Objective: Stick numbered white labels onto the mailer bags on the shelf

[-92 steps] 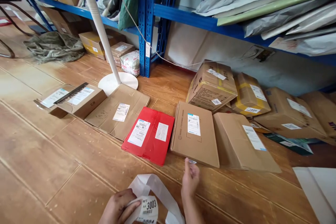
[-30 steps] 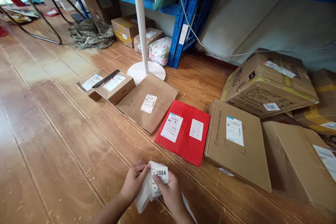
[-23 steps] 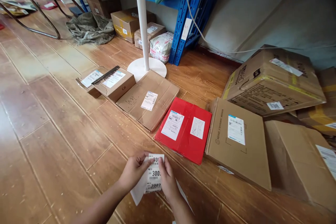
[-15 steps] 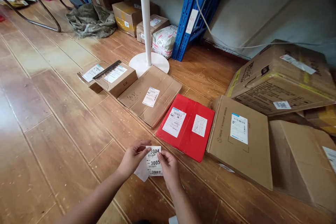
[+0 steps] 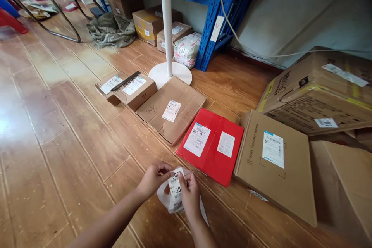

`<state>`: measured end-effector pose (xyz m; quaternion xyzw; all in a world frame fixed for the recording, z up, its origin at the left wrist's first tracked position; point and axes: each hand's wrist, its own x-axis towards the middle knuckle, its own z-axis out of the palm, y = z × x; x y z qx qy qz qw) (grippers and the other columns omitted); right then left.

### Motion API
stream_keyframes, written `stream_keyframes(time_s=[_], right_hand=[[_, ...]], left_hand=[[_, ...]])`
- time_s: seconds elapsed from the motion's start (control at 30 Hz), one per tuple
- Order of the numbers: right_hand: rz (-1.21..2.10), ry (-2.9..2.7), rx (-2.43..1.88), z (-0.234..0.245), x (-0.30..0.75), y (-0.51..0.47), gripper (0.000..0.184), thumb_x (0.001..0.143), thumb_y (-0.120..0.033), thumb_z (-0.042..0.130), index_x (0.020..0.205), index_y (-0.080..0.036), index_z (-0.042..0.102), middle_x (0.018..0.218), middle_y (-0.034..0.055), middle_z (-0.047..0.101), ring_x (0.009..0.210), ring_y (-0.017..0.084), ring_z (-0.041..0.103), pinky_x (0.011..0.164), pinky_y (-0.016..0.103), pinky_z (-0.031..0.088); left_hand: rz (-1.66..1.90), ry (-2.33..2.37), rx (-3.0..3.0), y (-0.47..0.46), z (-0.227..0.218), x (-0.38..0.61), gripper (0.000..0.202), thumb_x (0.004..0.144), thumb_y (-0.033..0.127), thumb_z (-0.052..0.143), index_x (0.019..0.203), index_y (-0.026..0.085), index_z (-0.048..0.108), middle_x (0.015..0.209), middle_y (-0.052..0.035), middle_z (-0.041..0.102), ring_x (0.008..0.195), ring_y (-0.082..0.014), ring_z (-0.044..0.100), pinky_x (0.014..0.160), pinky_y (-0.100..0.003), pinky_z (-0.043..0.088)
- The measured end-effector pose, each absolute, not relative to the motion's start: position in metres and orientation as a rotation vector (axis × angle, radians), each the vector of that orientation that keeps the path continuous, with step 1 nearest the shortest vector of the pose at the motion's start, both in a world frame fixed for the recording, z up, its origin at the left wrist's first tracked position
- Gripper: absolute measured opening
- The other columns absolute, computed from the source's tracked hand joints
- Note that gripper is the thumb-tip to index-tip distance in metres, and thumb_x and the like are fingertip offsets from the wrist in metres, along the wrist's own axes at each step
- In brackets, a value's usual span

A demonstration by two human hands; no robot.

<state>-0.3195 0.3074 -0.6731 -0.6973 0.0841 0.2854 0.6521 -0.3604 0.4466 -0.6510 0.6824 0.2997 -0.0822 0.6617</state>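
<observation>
A strip of printed number labels [image 5: 176, 190] on curling white backing is held between my two hands, above the wood floor. My left hand [image 5: 154, 181] pinches the strip's upper left edge. On the other side, my right hand [image 5: 188, 188] grips it with the thumb across its front, covering part of the numbers. Just beyond the hands lies a red parcel [image 5: 213, 133] with two white labels on top. Left of it is a flat brown cardboard box [image 5: 186, 100] with a shipping label, and right of it a brown box [image 5: 276, 193] with a smiley mark.
A white pole [image 5: 167, 23] on a round base stands behind the parcels. A smaller box [image 5: 147, 95] lies farther left. Large cartons [image 5: 308, 102] sit at the right by the wall. Blue shelving [image 5: 207, 46], wrapped parcels and a crumpled cloth [image 5: 112, 29] are at the back.
The label strip has bent and its backing curls into a loop; my right thumb now covers more of it. Both hands have shifted slightly right and down, and the camera view has shifted.
</observation>
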Motion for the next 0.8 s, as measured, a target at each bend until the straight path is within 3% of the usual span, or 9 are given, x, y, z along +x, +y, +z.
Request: stream_keyframes(time_s=[0.17,0.3,0.47,0.57,0.67,0.8], right_hand=[[0.849,0.162,-1.447,-0.671,-0.32,0.303,0.047,0.062,-0.061,0.069,0.078,-0.019,0.058,0.058,-0.0013,0.058,0.053,0.016,0.052,0.051,0.027,0.043],[0.869,0.297,-1.556,-0.669,-0.328,0.306,0.052,0.06,-0.07,0.064,0.058,-0.019,0.056,0.049,-0.0006,0.054,0.05,0.015,0.048,0.048,0.026,0.038],[0.98,0.427,-1.513,-0.672,-0.346,0.313,0.056,0.058,-0.073,0.063,0.066,-0.017,0.063,0.051,0.0008,0.058,0.054,0.017,0.053,0.051,0.027,0.041],[1.063,0.444,-1.538,-0.676,-0.352,0.309,0.055,0.049,-0.07,0.07,0.059,-0.016,0.06,0.049,-0.0006,0.056,0.049,0.014,0.049,0.048,0.025,0.038],[1.134,0.416,-1.533,-0.682,-0.361,0.296,0.058,0.043,-0.07,0.072,0.052,-0.015,0.058,0.046,-0.0005,0.054,0.048,0.012,0.046,0.047,0.024,0.036],[1.173,0.413,-1.483,-0.692,-0.381,0.275,0.06,0.044,-0.074,0.069,0.052,-0.016,0.06,0.044,0.0002,0.054,0.047,0.013,0.048,0.049,0.025,0.038]], left_hand=[[-0.132,0.608,1.651,0.443,-0.652,-0.363,0.022,0.076,0.035,0.06,0.078,0.016,0.069,0.077,-0.0059,0.069,0.073,-0.0169,0.062,0.068,-0.027,0.047],[-0.086,0.582,1.78,0.438,-0.649,-0.365,0.019,0.078,0.033,0.058,0.075,0.017,0.068,0.079,-0.0056,0.069,0.076,-0.0168,0.063,0.072,-0.027,0.049],[-0.121,0.587,1.76,0.449,-0.665,-0.366,0.019,0.075,0.034,0.061,0.072,0.016,0.067,0.073,-0.0044,0.071,0.069,-0.0167,0.065,0.065,-0.025,0.051],[-0.055,0.617,1.832,0.484,-0.678,-0.363,0.021,0.078,0.035,0.056,0.073,0.016,0.065,0.071,-0.0042,0.069,0.066,-0.0164,0.064,0.062,-0.026,0.051],[0.081,0.668,1.985,0.537,-0.684,-0.353,0.022,0.083,0.035,0.05,0.079,0.017,0.063,0.077,-0.0053,0.067,0.072,-0.0169,0.062,0.068,-0.029,0.049],[0.108,0.496,2.165,0.586,-0.69,-0.331,0.01,0.076,0.028,0.062,0.07,0.02,0.063,0.083,-0.0032,0.063,0.079,-0.0155,0.06,0.078,-0.027,0.046]])
